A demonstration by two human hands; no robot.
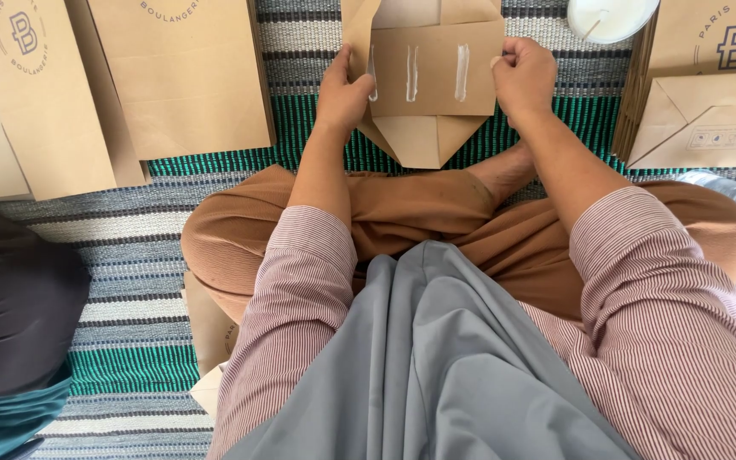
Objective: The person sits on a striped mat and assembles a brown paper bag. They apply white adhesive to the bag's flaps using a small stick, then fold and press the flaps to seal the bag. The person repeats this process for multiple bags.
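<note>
A brown paper bag lies flat on the striped mat in front of my crossed legs, its bottom flaps unfolded. Three white streaks of glue run down the middle flap. My left hand pinches the flap's left edge. My right hand pinches its right edge. Both hands hold the same flap of the bag.
Finished brown paper bags lie in a row at the upper left, and a stack of folded bags sits at the upper right. A white bowl of glue stands at the top. A dark cushion lies at the left on the green, grey and white striped mat.
</note>
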